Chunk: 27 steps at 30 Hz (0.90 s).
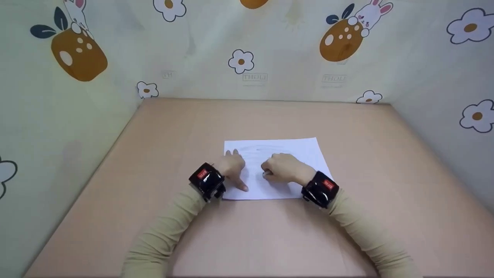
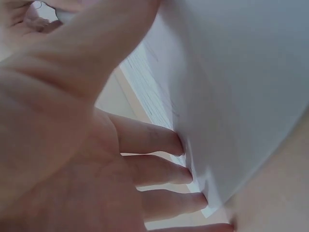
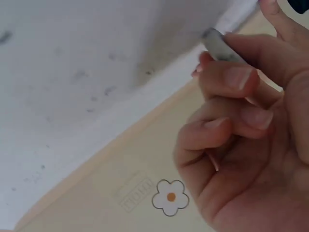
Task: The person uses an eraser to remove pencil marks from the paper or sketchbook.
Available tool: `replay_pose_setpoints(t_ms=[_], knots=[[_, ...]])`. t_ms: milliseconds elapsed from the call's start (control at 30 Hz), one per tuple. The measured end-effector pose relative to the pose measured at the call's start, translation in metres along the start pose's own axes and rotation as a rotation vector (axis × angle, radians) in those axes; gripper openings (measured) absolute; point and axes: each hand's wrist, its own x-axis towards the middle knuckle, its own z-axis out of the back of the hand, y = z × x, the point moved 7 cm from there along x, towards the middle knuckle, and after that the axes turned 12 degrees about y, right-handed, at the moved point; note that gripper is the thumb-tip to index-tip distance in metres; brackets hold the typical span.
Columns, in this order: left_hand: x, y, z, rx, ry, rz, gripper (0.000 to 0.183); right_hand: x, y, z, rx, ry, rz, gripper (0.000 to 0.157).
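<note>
A white sheet of paper (image 1: 301,146) lies on the table in the head view, with faint grey pencil lines (image 1: 270,149) across its upper part. My left hand (image 1: 232,168) rests on the sheet's left side, fingers spread and fairly straight. In the left wrist view its fingertips (image 2: 176,144) press on the paper near the edge. Over the middle of the sheet, my right hand (image 1: 286,168) has its fingers curled. Thumb and index finger pinch a small whitish eraser (image 3: 223,49) with a dark, smudged end. Dark eraser crumbs (image 3: 110,90) are scattered on the paper.
The light wooden table (image 1: 185,127) surrounds the sheet. Pale walls with printed flowers (image 1: 241,61) and oranges stand behind and at both sides. Black wrist cameras (image 1: 207,181) are strapped over long beige sleeves (image 1: 362,231).
</note>
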Motion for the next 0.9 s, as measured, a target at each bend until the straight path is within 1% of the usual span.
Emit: replay_pose_setpoints(t_ms=[133, 200, 267, 400, 500, 600, 633, 700, 833, 900], knots=[[0.000, -0.001, 0.001, -0.008, 0.001, -0.012, 0.111, -0.009, -0.010, 0.001, 0.011, 0.165, -0.145, 0.030], [0.000, -0.001, 0.000, -0.014, 0.001, -0.008, 0.112, -0.010, -0.014, -0.001, 0.022, 0.210, -0.172, 0.030], [0.001, 0.000, -0.002, -0.023, 0.001, -0.001, 0.111, -0.009, -0.014, -0.001, 0.057, 0.198, -0.151, 0.026], [0.002, 0.001, -0.003, -0.031, 0.003, 0.010, 0.109, -0.001, -0.008, 0.001, 0.095, 0.101, -0.057, 0.013], [0.001, 0.001, -0.003, -0.036, -0.004, 0.012, 0.108, 0.006, -0.001, 0.000, 0.087, 0.043, 0.010, 0.010], [0.001, 0.001, -0.004, -0.042, -0.003, 0.013, 0.109, 0.008, 0.003, -0.003, 0.074, 0.049, 0.030, 0.006], [0.001, 0.001, -0.004, -0.041, 0.000, 0.013, 0.110, 0.007, 0.003, -0.003, 0.074, 0.063, 0.021, 0.006], [0.001, 0.001, -0.004, -0.033, 0.005, 0.018, 0.112, 0.004, 0.000, -0.003, 0.063, 0.106, -0.027, 0.008], [0.001, 0.000, -0.003, 0.003, 0.000, 0.022, 0.113, -0.006, -0.010, -0.004, 0.049, 0.235, -0.179, 0.012], [0.001, -0.001, -0.004, 0.029, -0.002, 0.017, 0.112, -0.009, -0.014, -0.006, 0.059, 0.290, -0.233, 0.012]])
